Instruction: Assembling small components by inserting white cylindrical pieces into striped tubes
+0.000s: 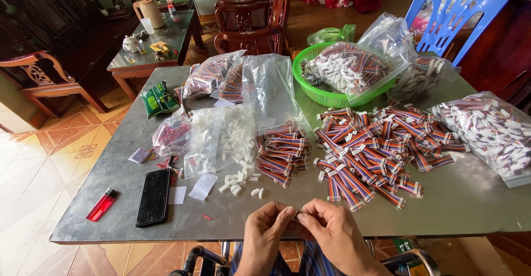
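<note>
Small connector piece (297, 214) pinched between both hands (298, 229)

Item pinched between left hand (265, 233) and right hand (332, 233): too small to identify. Forearms: cut off by near edge. Blue chair (453, 10), far right: top cropped.

Both bare hands meet at the near edge of the scene, wrists angled inward. The left hand (265, 233) curls its fingers (285, 214) toward the right hand (332, 233), fingertips pinched together and touching at the middle.
</note>
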